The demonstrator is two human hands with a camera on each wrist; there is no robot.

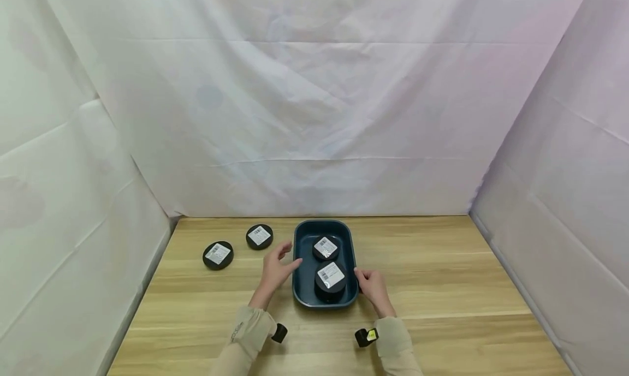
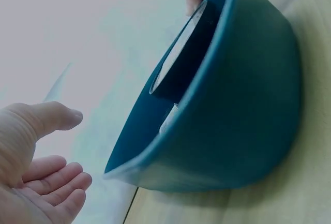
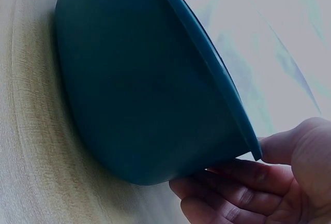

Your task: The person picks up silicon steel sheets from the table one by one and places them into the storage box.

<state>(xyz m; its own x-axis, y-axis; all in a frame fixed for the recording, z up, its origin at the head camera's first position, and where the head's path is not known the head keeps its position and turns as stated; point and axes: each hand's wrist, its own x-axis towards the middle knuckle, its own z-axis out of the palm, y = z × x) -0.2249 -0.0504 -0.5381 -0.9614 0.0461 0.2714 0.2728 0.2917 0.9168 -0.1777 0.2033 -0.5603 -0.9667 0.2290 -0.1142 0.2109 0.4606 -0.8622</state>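
Observation:
A dark teal rectangular tub (image 1: 303, 297) with rounded corners stands on the table in front of me. Inside it are black round discs with white barcode labels: a far one (image 1: 326, 248) and a nearer, taller one or stack (image 1: 330, 278). My right hand (image 1: 373, 285) pinches the tub's right rim, thumb at the lip and fingers under it in the right wrist view. Beside the left rim, my left hand (image 1: 276, 268) is held with thumb and fingers spread, nothing between them; in the left wrist view its thumb and fingers (image 2: 57, 180) are apart from the tub wall.
Two more labelled black discs lie on the table left of the tub, one nearer the left edge (image 1: 218, 255) and one farther back (image 1: 259, 237). White cloth (image 1: 314, 119) hangs behind the wooden table (image 1: 442, 288) and along both sides.

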